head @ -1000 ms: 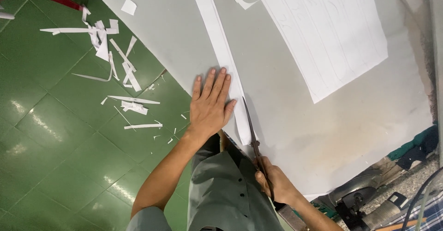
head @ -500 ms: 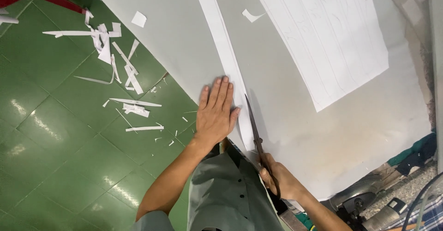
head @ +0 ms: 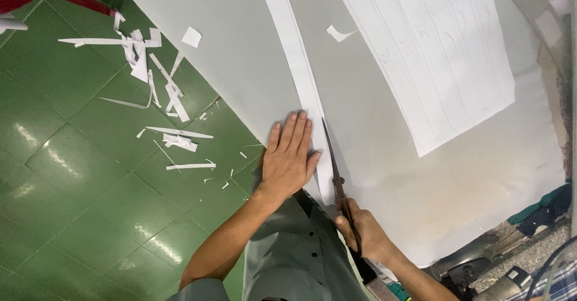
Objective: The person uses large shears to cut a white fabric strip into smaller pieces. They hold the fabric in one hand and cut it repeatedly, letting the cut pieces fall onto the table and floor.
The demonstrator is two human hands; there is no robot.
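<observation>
Clearance ahead of my scissors: bare grey sheet, open. Left: my flat left hand on white strip blocks. Right: lined paper, small scrap nearby.

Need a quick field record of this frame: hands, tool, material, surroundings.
left hand: flat, palm down, fingers spread on the grey sheet, beside the white strip
right hand: grips the scissors, blades pointing away along the strip's edge
blades: whether open or closed cannot be told
white paper: large sheet with faint lines, lying on the grey sheet right of the scissors
loose scrap: small, between the strip and the white paper
floor: green tiles, littered with white offcuts
</observation>
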